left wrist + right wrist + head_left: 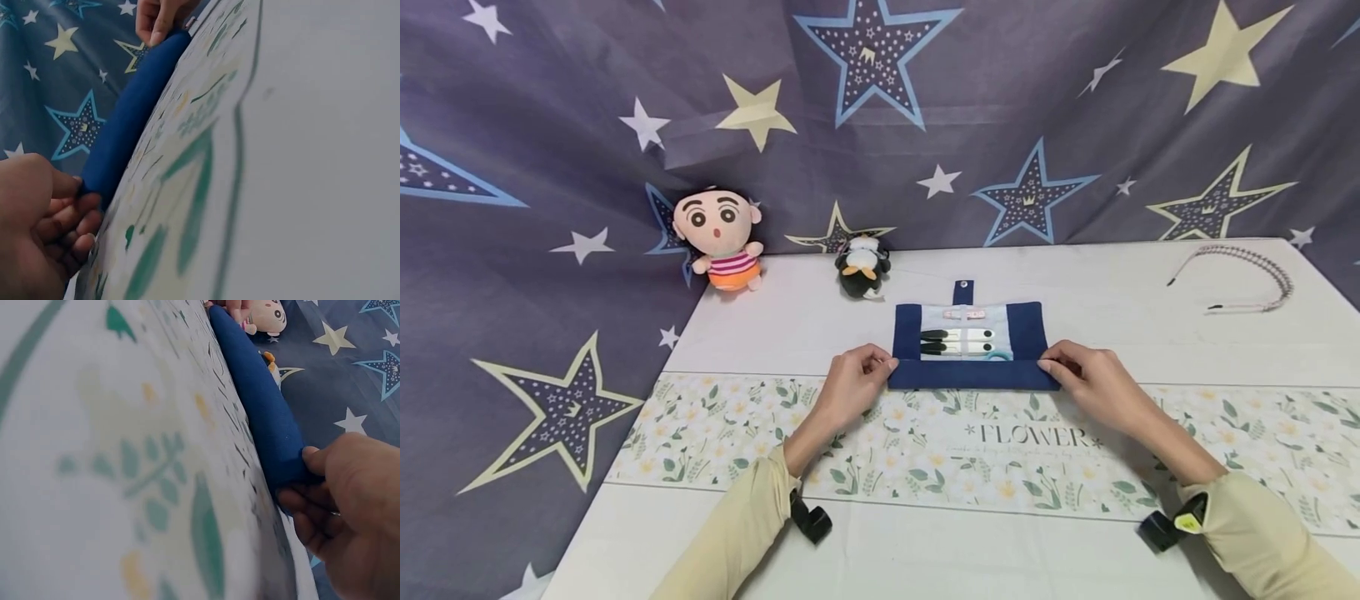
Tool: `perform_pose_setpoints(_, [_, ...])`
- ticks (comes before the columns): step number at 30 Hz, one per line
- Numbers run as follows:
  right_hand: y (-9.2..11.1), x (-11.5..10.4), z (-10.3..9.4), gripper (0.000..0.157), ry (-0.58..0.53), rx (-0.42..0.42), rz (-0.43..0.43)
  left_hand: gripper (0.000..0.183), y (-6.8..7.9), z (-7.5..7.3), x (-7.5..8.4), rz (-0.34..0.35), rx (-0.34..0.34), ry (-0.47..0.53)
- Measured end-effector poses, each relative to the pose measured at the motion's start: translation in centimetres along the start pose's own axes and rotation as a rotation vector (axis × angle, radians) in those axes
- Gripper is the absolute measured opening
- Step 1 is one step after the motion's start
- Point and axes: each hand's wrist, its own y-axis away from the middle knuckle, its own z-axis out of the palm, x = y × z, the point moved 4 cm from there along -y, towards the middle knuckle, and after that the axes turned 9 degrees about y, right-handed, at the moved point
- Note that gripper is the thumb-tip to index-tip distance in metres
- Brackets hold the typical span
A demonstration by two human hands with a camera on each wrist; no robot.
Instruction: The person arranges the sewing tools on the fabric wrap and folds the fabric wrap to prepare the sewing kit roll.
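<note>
A navy fabric tool roll (973, 375) lies open on the table, its near edge folded over. On its pale lining two black-and-white tools (970, 341) lie side by side under a strap. Beyond them is a small pinkish item (964, 314), and a light blue loop (998, 356) peeks out from the fold. My left hand (856, 379) pinches the fold's left end between thumb and fingers. At the right end my right hand (1093, 383) pinches it likewise. Both wrist views show the blue fold (134, 119) stretched between the hands. What lies under the fold is hidden.
Toward the back stand a plush doll (724, 242) and a penguin plush (861, 267). A headband (1273, 271) rests at the far right. The white table (925, 542) carries a floral printed band (730, 425), and a star-patterned cloth (925, 150) hangs behind.
</note>
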Motion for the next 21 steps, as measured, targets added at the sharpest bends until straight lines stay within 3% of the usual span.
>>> perform_pose_setpoints(6, [-0.3,0.4,0.3,0.008,0.004,-0.017,0.053,0.013,-0.5,0.3,0.5,0.006,-0.007,-0.109])
perform_pose_setpoints(11, [-0.5,0.6,0.7,0.008,0.000,-0.023,0.057,0.007,-0.4,0.3,0.7,0.052,-0.027,-0.193])
perform_pose_setpoints(14, [-0.5,0.6,0.8,0.008,-0.005,-0.025,0.057,0.017,0.0,0.3,1.0,0.135,-0.070,-0.240])
perform_pose_setpoints(18, [-0.4,0.6,0.7,0.003,-0.024,-0.012,0.045,0.030,0.6,0.4,1.4,0.292,-0.191,-0.312])
perform_pose_setpoints(21, [-0.2,0.5,0.5,0.012,-0.021,0.017,-0.007,0.031,0.9,0.7,1.6,0.382,-0.279,-0.407])
